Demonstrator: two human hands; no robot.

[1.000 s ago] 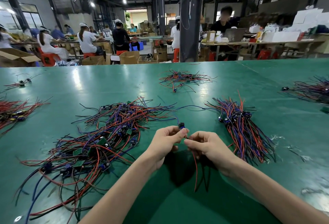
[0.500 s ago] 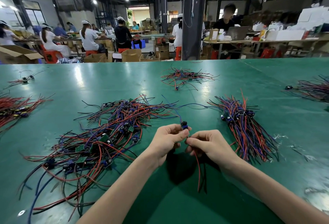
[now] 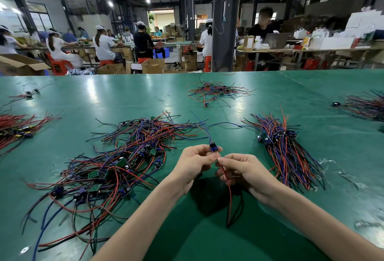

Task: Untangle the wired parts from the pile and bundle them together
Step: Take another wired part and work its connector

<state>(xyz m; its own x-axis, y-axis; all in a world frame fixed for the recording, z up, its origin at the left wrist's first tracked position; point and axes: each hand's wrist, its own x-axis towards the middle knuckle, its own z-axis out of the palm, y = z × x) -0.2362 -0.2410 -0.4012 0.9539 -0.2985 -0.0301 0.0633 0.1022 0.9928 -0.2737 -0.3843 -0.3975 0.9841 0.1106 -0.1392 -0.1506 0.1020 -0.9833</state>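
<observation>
Thumb and forefinger of your left hand (image 3: 193,163) pinch a small wired part (image 3: 213,147), held up just right of the tangled pile (image 3: 124,157). Your right hand (image 3: 243,169) pinches its red wire (image 3: 229,194), which hangs down. The sorted bundle (image 3: 284,152) lies farther right of that pile on the green table (image 3: 342,157).

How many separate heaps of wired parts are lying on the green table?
6: big tangle near left, aligned bundle right, small heap far centre, red heap left edge, tiny heap far left, cut-off heap right edge. More may lie out of view.
</observation>
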